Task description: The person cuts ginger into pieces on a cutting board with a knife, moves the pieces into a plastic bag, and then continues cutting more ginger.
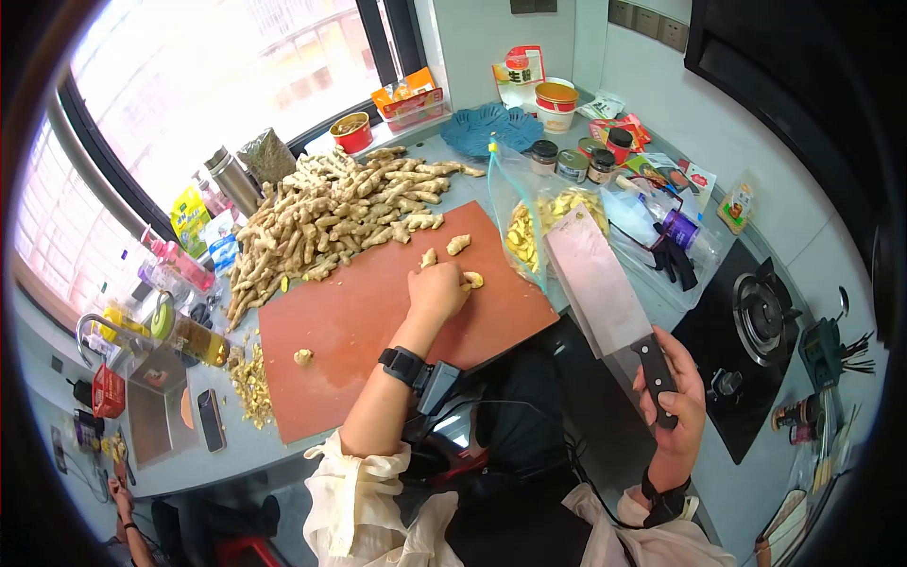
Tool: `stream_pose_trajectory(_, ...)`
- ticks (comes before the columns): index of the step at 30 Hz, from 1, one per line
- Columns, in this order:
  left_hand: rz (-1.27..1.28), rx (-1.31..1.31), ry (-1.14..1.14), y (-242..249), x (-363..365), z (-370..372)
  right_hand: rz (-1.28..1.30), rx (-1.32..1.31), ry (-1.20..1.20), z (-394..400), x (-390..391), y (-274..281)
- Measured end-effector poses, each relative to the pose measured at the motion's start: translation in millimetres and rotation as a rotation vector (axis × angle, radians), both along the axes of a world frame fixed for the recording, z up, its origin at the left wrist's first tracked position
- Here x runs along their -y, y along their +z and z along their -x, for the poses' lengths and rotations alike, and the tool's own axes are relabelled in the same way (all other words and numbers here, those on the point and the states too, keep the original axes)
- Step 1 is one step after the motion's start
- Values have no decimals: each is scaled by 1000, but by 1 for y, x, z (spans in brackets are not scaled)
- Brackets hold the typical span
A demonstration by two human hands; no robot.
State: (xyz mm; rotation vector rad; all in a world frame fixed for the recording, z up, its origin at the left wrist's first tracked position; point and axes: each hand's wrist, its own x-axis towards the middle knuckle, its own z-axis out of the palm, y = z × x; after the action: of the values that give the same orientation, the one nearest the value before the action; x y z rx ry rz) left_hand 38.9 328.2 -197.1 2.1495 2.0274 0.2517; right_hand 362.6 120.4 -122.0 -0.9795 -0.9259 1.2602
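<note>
A grey counter [241, 442] carries ginger [331, 203] (heaped) and a board [326, 326].

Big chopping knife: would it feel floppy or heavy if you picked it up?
The knife is probably stiff, since its blade looks flat and straight. It's likely front-heavy, because that blade is much broader than the black handle.

Smooth metal on the cleaver [597, 283], I see that even from afar, smooth handle [654, 378] too! Rough, knobbly skin on the ginger [326, 213], matt board [350, 331], glossy see-through plastic bag [508, 184], crumpled cloth sleeve [359, 506], slick, glassy hob [704, 345]!
</note>
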Motion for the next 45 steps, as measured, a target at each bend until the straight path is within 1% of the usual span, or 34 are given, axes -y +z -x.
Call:
stream_pose_trajectory(1, -3, 0, -5, 0, 1, 0, -3, 0, -5, -2, 1, 1)
stream_pose_trajectory(3, -130, 65, -31, -6, 3, 2, -11, 1, -21, -4, 2, 2)
stream_pose_trajectory(4, -134, 66, -37, -11, 4, 4, -15, 2, -27, -6, 2, 3)
stream_pose_trajectory(6, -243, 126, -55, -17, 6, 7, -26, -5, -31, -10, 3, 2)
stream_pose_trajectory(7, -245, 126, -58, -19, 6, 10, -29, -5, -34, -11, 3, 2)
stream_pose_trajectory(10, -222, 143, -54, 8, 15, 10, -36, -29, -35, -16, 2, -2)
stream_pose_trajectory(12, -7, 685, 76, 42, 15, 6, -52, -57, -39, -18, 1, -5)
stream_pose_trajectory(13, -7, 682, 72, 49, 8, 4, -54, -60, -43, -18, 0, -5)
stream_pose_trajectory(15, -221, 817, -72, 64, -6, -5, -33, -64, -54, -19, 0, -6)
stream_pose_trajectory(16, -224, 864, -101, 72, -9, -13, -34, -65, -60, -20, 1, -5)
stream_pose_trajectory(17, -223, 864, -107, 80, -15, -22, -18, -60, -59, -21, 1, -5)
stream_pose_trajectory(19, -114, 785, -109, 92, -28, -39, -3, -55, -63, -22, 2, -4)
stream_pose_trajectory(20, -63, 738, -103, 90, -38, -43, -4, -45, -58, -22, 3, -3)
stream_pose_trajectory(21, -66, 740, -106, 83, -47, -48, -5, -34, -52, -24, 3, -2)
stream_pose_trajectory(23, -95, 635, -77, 72, -59, -56, -8, -33, -41, -26, 5, -1)
stream_pose_trajectory(25, -95, 639, -73, 65, -63, -58, -10, -30, -24, -28, 5, 0)
stream_pose_trajectory(27, -234, 718, -123, 61, -56, -56, -8, -35, -22, -28, 5, 1)
stream_pose_trajectory(28, -238, 720, -106, 58, -50, -53, -6, -32, -5, -26, 7, 2)
stream_pose_trajectory(30, -386, 716, -100, 67, -25, -43, 23, -12, -54, -18, 5, 5)
stream_pose_trajectory(31, -470, 762, -118, 62, -12, -33, 7, -28, -57, -15, 4, -1)
stream_pose_trajectory(33, -347, 905, 21, 70, 28, -8, -13, 0, 4, -8, 2, -3)
stream_pose_trajectory(34, -373, 890, 90, 63, 44, 15, -12, 12, 53, -4, 0, -3)
stream_pose_trajectory(36, -549, 723, 130, 43, 69, 51, -13, 36, 122, 8, -4, -7)
stream_pose_trajectory(37, -561, 714, 167, 32, 83, 70, -10, 36, 161, 17, -7, -8)
stream_pose_trajectory(39, -696, 560, 301, 10, 113, 115, 16, 46, 264, 34, -12, -10)
stream_pose_trajectory(40, -703, 557, 317, -1, 126, 133, 15, 17, 336, 44, -17, -12)
stream_pose_trajectory(41, -751, 530, 422, -12, 138, 151, 13, 22, 350, 55, -23, -14)
stream_pose_trajectory(42, -798, 502, 527, -19, 149, 163, 18, 21, 417, 69, -29, -16)
stream_pose_trajectory(43, -802, 503, 538, -27, 157, 172, 23, 20, 483, 81, -35, -18)
stream_pose_trajectory(44, -805, 465, 598, -32, 165, 181, 19, -3, 545, 92, -40, -22)
stream_pose_trajectory(45, -809, 428, 660, -37, 171, 188, 14, 3, 558, 104, -47, -26)
